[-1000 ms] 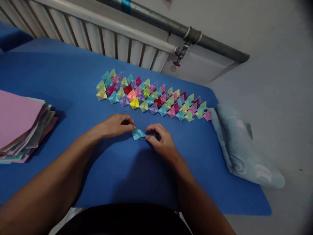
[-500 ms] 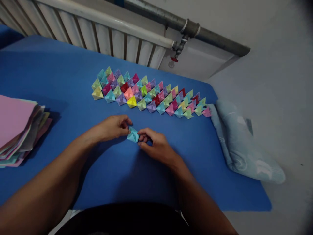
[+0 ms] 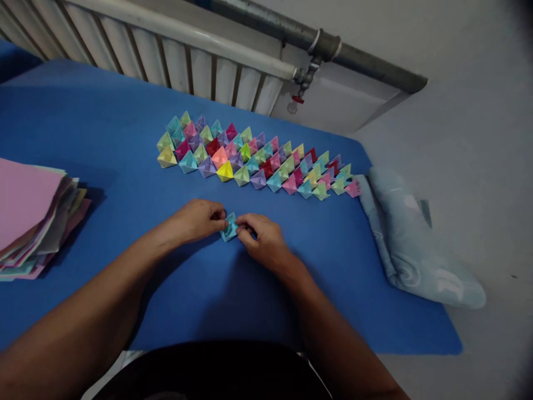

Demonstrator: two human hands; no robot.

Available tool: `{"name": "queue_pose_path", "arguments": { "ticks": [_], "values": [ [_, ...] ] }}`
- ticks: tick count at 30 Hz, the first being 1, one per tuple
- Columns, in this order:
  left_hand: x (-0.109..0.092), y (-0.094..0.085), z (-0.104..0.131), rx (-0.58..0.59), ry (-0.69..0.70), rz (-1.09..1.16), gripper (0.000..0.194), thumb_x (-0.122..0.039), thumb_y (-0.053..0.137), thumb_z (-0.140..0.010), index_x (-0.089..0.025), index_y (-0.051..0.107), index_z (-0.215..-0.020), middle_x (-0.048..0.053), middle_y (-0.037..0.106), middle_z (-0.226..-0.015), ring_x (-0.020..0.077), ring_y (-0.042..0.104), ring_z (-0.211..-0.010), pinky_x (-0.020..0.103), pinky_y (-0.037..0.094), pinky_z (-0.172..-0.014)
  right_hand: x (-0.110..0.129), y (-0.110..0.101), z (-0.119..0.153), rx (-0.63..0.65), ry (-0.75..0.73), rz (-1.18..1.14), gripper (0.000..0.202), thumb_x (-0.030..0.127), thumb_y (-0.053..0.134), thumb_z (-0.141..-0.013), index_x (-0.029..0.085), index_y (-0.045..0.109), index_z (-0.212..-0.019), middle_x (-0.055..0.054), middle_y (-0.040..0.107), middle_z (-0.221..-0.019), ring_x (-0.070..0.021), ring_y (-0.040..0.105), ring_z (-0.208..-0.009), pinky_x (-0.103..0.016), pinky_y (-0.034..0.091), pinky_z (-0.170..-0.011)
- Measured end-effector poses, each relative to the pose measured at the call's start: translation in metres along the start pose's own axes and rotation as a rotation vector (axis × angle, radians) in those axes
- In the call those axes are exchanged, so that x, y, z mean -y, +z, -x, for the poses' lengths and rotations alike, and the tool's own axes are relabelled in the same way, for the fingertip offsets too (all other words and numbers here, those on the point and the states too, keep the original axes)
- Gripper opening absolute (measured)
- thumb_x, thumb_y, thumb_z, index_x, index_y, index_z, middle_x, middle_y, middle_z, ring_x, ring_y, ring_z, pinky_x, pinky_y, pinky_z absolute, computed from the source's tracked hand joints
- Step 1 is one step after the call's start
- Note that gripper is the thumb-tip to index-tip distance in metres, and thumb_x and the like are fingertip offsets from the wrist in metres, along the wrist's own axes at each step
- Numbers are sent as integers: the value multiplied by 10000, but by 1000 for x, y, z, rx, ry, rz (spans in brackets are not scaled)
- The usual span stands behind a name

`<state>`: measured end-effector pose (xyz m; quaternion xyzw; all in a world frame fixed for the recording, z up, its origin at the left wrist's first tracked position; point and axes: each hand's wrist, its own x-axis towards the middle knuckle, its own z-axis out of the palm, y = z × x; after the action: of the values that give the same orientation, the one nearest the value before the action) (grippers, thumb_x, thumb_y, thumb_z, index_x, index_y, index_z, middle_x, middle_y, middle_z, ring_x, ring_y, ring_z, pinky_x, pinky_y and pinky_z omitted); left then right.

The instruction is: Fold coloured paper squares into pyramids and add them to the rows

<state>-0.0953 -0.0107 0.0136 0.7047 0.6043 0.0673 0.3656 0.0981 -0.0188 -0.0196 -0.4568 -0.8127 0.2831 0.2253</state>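
Head view, looking down at a blue desk [image 3: 125,139]: a small light-blue folded paper [image 3: 230,229] lies between the person's two hands, at about the middle of the scene. The left hand [image 3: 204,216] is at its left edge, fingers curled in, with the thumb and fingertip nearly together on the paper. The right hand [image 3: 264,236] is at its right edge, also curled, thumb and forefinger only slightly apart and touching the paper. Whether the paper rests on the desk or is slightly raised, I cannot tell.

Just beyond the hands, rows of small folded paper boats [image 3: 258,179] in pink, purple, green, blue, yellow and red form a slanting band. Well to the left is a loose paper stack [image 3: 27,200], pink sheet on top. To the right, a pale blue cloth [image 3: 400,239] lies bunched against the wall. A white radiator [image 3: 225,80] stands behind the desk.
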Motion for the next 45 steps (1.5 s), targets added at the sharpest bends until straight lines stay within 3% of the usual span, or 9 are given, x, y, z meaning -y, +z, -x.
{"name": "queue_pose_path", "arguments": {
  "ticks": [4,15,29,38,45],
  "values": [
    [1,3,-1,-22,-25,-60,162,-304,547,-773,-187,658,-775,7,643,-691,163,567,-650,276,340,-602,3,1,0,-48,115,-22,123,206,585,-830,204,643,-939,-8,674,-825,-141,574,-744,-265,413,-722],
    [-5,12,-3,-41,-27,-231,170,-276,526,-798,-193,674,-811,41,656,-714,186,559,-642,300,301,-576,18,1,-13,102,225,208,84,231,567,-853,206,628,-800,7,642,-758,-137,511,-696,-264,285,-612],
    [-9,11,-4,-16,-36,-303,177,-280,518,-839,-199,671,-802,42,691,-762,175,589,-686,285,316,-588,25,1,-18,171,259,357,164,265,500,-910,205,644,-862,-19,670,-852,-155,512,-746,-294,235,-606],
    [-12,14,-3,-45,-27,-339,242,-309,487,-863,-184,691,-896,85,706,-827,225,624,-744,313,352,-614,18,4,-13,71,191,332,148,269,533,-917,203,627,-825,-22,664,-816,-159,529,-755,-287,302,-671],
    [-11,15,-4,-40,-28,-411,248,-307,472,-886,-186,682,-936,88,732,-900,221,647,-794,303,369,-623,19,4,-17,123,226,386,168,287,512,-933,209,652,-882,-47,683,-861,-193,551,-786,-309,285,-632]
  ]
}}
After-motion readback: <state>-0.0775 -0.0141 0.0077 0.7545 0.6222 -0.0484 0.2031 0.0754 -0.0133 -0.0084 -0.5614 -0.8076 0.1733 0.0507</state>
